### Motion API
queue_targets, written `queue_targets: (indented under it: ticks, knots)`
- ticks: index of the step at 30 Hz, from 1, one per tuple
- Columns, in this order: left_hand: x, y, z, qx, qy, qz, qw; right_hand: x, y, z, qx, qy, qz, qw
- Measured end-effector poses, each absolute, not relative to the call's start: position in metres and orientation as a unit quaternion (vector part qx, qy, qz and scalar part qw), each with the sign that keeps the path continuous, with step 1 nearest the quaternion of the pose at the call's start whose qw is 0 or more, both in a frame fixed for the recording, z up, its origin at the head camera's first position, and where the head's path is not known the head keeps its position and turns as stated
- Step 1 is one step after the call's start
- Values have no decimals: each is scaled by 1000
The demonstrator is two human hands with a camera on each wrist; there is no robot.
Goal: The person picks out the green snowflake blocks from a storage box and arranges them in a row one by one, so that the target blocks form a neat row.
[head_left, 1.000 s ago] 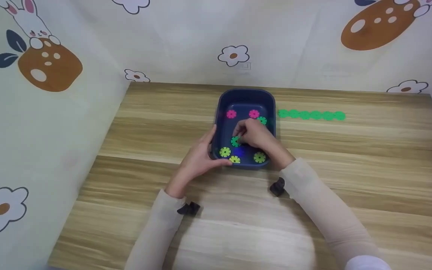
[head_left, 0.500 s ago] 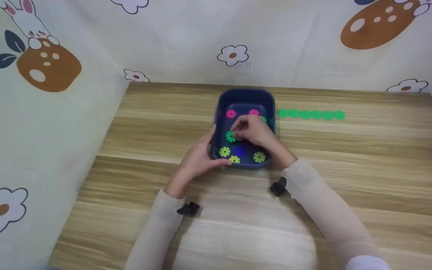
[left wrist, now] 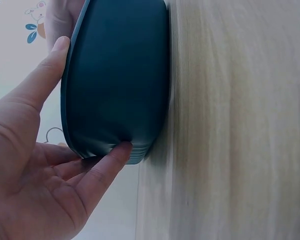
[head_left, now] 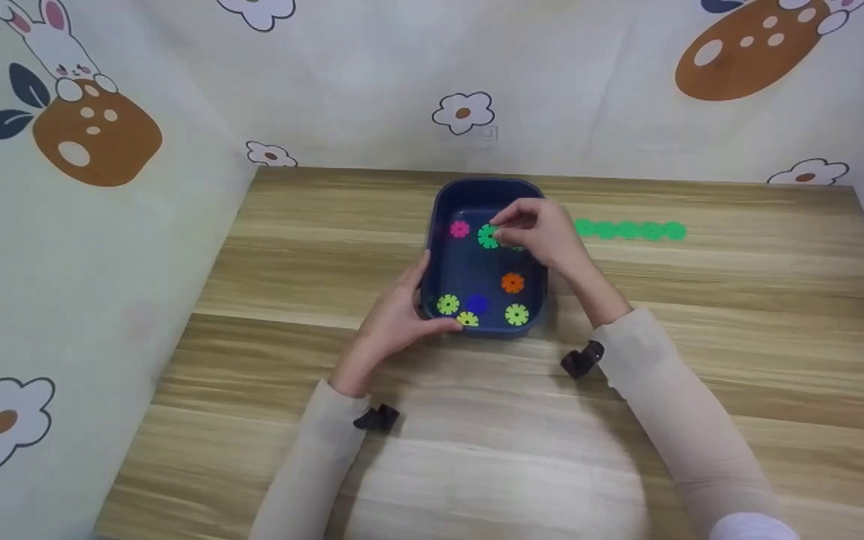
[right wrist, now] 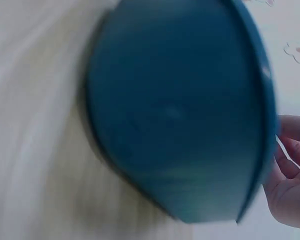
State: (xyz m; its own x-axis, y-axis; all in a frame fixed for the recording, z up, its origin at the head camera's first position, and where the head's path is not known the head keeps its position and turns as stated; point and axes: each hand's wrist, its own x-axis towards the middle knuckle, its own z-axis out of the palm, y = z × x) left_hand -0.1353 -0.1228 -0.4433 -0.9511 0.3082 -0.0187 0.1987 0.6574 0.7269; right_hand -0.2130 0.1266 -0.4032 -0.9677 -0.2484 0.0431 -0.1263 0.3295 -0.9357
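Observation:
In the head view a dark blue plastic bin (head_left: 481, 330) holds several notched flower-shaped plastic discs. My left hand (head_left: 394, 319) grips the bin's near left corner, thumb over the front rim and fingers along the side; the left wrist view shows fingertips pressing the bin's wall (left wrist: 120, 75). Between thumb and forefinger, my right hand (head_left: 552, 236) pinches a green disc (head_left: 487, 236) above the far part of the bin. Beneath that hand another green disc is mostly hidden. In the right wrist view the bin covers part of the right hand (right wrist: 292, 175).
Inside the bin lie a pink disc (head_left: 460, 229), an orange disc (head_left: 512, 283), a blue disc (head_left: 477, 303) and several yellow-green discs (head_left: 517, 314). A row of joined green discs (head_left: 629, 230) lies right of the bin on the wooden table (head_left: 702, 337). A patterned wall covering (head_left: 372, 90) stands behind.
My right hand has moved toward the far right of the bin, bringing the green disc with it. The orange disc is now uncovered. My left hand stays at the bin's corner.

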Motion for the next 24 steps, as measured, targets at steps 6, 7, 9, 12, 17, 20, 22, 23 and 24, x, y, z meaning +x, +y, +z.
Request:
queue_targets:
  ticks: [6, 7, 9, 12, 17, 20, 22, 23, 24]
  knots:
    - [-135, -122, -443, 137, 912, 380, 73, -219, 161, -398, -90, 809, -580, 16]
    - [-135, -122, -443, 136, 912, 379, 75, -220, 168, -397, -85, 807, -584, 13]
    - [-135, -122, -443, 134, 912, 380, 79, -220, 181, -396, -76, 805, -588, 5]
    - [-135, -123, -443, 136, 910, 382, 83, -221, 201, -394, -56, 790, -610, -2]
    - [-135, -123, -443, 139, 911, 381, 81, -222, 234, -394, -9, 769, -639, -21]
    - [-135, -123, -443, 139, 910, 382, 77, -222, 254, -395, 18, 758, -651, -30]
    - [-135, -122, -443, 139, 910, 382, 75, -222, 266, -397, 33, 748, -662, -37]
    - [-135, -122, -442, 140, 910, 383, 74, -222, 272, -398, 41, 742, -668, -39]
    - [-135, -122, -442, 140, 910, 384, 75, -222, 278, -400, 49, 737, -672, -41]
